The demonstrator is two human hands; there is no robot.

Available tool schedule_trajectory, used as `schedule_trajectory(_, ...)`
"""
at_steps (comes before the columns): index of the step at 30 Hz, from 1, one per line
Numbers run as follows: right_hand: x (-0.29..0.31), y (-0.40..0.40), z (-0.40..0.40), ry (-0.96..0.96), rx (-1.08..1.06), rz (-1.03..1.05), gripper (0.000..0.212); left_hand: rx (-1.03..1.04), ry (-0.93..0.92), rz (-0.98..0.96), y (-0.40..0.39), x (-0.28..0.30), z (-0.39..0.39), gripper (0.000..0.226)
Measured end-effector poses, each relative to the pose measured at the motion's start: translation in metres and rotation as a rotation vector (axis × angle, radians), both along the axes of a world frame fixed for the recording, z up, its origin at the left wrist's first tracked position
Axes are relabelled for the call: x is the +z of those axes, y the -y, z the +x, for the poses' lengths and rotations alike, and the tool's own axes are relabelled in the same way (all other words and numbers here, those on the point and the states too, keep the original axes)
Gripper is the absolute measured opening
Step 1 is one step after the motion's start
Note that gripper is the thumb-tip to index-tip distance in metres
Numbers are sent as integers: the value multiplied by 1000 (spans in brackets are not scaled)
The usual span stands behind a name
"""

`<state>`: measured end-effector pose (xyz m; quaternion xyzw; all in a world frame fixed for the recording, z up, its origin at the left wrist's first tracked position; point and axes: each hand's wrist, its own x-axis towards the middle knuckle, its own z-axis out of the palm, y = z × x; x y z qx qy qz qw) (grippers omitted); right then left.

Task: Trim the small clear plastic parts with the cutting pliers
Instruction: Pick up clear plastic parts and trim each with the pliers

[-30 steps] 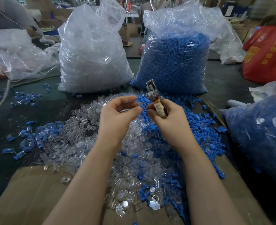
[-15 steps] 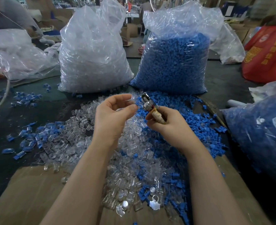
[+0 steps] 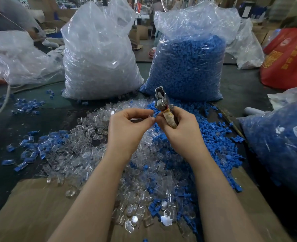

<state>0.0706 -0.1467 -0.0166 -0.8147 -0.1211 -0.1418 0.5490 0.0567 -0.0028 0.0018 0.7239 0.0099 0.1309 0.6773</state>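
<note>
My right hand (image 3: 181,130) grips the cutting pliers (image 3: 163,105) by their tape-wrapped handles, with the metal jaws pointing up and away from me. My left hand (image 3: 126,130) pinches a small clear plastic part (image 3: 150,116) between thumb and fingertips, right beside the pliers' handle and touching my right hand's fingers. The part is tiny and mostly hidden by my fingers. Below both hands spreads a heap of loose clear parts (image 3: 84,149) mixed with blue parts (image 3: 212,137).
A big bag of clear parts (image 3: 98,58) and a big bag of blue parts (image 3: 188,67) stand behind the heap. Another blue-filled bag (image 3: 280,145) lies at the right, a red bag (image 3: 287,58) beyond it. Cardboard (image 3: 39,206) covers the near table edge.
The pliers swung down and left toward the part in my left hand, then rose upright again. Both hands have come back together, slightly higher, fingertips touching.
</note>
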Motion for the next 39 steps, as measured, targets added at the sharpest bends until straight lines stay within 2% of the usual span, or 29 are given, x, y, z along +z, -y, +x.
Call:
schedule_trajectory(10, 4, -2, -2, -77, 0, 51, 9, -8, 26, -1, -1, -3, 1, 18)
schedule_trajectory(13, 5, 3, -3, -128, 30, 60, 6, 14, 13, -53, -2, -4, 4, 20)
schedule_trajectory(17, 4, 11, -4, -196, 71, -62, 5, 19, 18, -131, -7, -6, 6, 25)
schedule_trajectory(22, 4, 12, -4, -224, 128, -185, 10, 2, 49, -135, -10, -6, 6, 25)
schedule_trajectory(31, 5, 10, -6, -212, 137, -273, 12, -28, 59, -120, -11, -4, 6, 29)
schedule_trajectory(36, 6, 9, -8, -172, 79, -373, 5, -49, 66, -131, -10, -2, 4, 29)
schedule_trajectory(39, 7, 7, -9, -161, 54, -399, 9, -63, 70, -160, -12, -2, 5, 28)
